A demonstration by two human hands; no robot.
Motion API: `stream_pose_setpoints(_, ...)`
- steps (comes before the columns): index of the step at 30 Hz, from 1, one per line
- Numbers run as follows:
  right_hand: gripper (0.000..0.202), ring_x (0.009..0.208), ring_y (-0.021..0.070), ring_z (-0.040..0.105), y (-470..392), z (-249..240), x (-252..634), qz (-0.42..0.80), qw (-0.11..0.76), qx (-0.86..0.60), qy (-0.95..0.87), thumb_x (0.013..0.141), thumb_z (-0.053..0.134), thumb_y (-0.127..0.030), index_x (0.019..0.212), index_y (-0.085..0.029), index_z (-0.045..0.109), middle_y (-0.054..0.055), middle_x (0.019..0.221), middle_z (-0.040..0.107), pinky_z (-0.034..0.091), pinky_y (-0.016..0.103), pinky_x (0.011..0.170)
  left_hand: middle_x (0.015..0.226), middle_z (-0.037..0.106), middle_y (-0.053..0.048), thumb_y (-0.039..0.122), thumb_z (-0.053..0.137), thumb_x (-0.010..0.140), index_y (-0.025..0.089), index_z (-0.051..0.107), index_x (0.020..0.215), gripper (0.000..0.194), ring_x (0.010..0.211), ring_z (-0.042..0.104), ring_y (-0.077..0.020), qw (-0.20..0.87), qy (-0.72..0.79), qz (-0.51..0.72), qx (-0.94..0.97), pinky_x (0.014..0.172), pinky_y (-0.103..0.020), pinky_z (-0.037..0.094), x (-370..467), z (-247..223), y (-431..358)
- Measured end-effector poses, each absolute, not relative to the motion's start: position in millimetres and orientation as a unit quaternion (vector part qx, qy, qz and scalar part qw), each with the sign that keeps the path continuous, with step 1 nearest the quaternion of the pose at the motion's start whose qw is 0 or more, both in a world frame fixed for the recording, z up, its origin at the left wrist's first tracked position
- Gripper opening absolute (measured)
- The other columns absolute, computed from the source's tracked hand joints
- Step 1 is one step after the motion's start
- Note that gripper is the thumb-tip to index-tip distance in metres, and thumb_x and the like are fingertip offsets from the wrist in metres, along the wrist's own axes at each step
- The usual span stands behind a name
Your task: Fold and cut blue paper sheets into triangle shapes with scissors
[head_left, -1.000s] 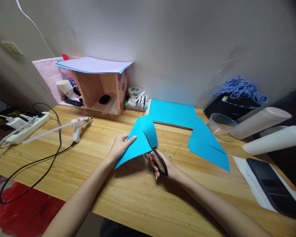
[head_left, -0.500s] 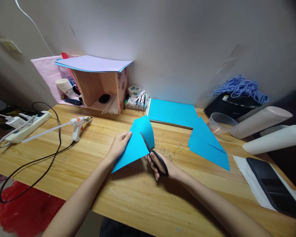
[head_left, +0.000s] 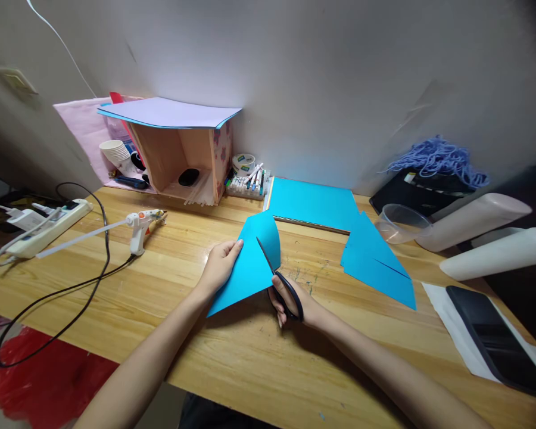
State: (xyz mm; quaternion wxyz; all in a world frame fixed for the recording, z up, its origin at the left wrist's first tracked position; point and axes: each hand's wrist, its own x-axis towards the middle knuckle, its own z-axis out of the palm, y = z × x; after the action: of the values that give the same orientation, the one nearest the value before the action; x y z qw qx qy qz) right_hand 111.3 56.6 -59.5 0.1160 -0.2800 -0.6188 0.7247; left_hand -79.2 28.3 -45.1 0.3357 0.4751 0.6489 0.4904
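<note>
My left hand [head_left: 221,263] is closed on the left edge of a sheet of blue paper [head_left: 245,271], thumb on top. The sheet is held above the table, and its far right part curls over. My right hand [head_left: 290,301] grips black-handled scissors [head_left: 291,295] from the right. One blade lies over the face of the paper, pointing up and left; the other blade is hidden behind it. To the right lies a cut blue paper piece [head_left: 375,256] with a slit in it. Behind sits a stack of blue sheets [head_left: 312,202].
On the wooden table [head_left: 232,369] a glue gun [head_left: 139,231] with its cord lies left, near a power strip [head_left: 49,229]. An open box [head_left: 174,155] and markers [head_left: 250,182] stand at the back. A plastic bowl [head_left: 402,223], white rolls [head_left: 495,253] and a phone [head_left: 495,336] are right.
My left hand and the blue paper have shifted slightly to the right. The scissors stay at the paper, their blades looking a little more closed.
</note>
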Motion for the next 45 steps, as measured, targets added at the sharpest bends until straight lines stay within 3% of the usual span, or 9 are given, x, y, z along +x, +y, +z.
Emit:
stream_pose_setpoints(7,0.051,0.03,0.0082,0.044,57,-63,112,0.717,0.119,-0.291,-0.622,0.077,0.035,-0.068,0.064,-0.019,0.036,-0.007,0.041,0.039,0.036,0.017,0.031,0.059,0.039,0.002,0.051,0.041,0.08,0.015,0.047,0.061,0.042,0.056,0.035,-0.011,0.333,0.649,0.484,0.483,0.054,-0.021,0.03,-81,-47,29)
stream_pose_setpoints(13,0.053,0.031,0.0087,0.046,58,-69,111,0.734,0.125,-0.296,-0.599,0.074,0.034,-0.072,0.068,-0.019,0.035,-0.008,0.043,0.038,0.045,0.021,0.036,0.056,0.033,0.002,0.053,0.042,0.078,0.016,0.038,0.056,0.043,0.054,0.03,-0.01,0.367,0.633,0.479,0.485,0.05,-0.021,0.027,-80,-48,29)
stream_pose_setpoints(30,0.051,0.029,0.0084,0.044,57,-73,110,0.75,0.127,-0.319,-0.566,0.073,0.041,-0.07,0.069,-0.019,0.035,-0.009,0.043,0.04,0.042,0.02,0.031,0.055,0.033,0.003,0.055,0.042,0.077,0.016,0.038,0.056,0.044,0.053,0.031,-0.01,0.388,0.626,0.475,0.482,0.049,-0.021,0.027,-79,-50,30)
stream_pose_setpoints(36,0.049,0.029,0.0083,0.044,55,-69,112,0.756,0.103,-0.29,-0.578,0.075,0.04,-0.067,0.068,-0.019,0.035,-0.009,0.042,0.039,0.04,0.019,0.03,0.06,0.041,0.003,0.053,0.045,0.076,0.016,0.047,0.064,0.039,0.059,0.038,-0.0112,0.343,0.639,0.496,0.478,0.055,-0.02,0.031,-87,-45,31)
stream_pose_setpoints(45,0.05,0.032,0.0086,0.046,45,-68,111,0.774,0.079,-0.258,-0.572,0.075,0.037,-0.069,0.071,-0.02,0.033,-0.009,0.043,0.038,0.048,0.023,0.039,0.057,0.033,0.003,0.049,0.039,0.081,0.017,0.037,0.057,0.041,0.056,0.034,-0.0108,0.299,0.653,0.487,0.498,0.053,-0.022,0.027,-78,-48,28)
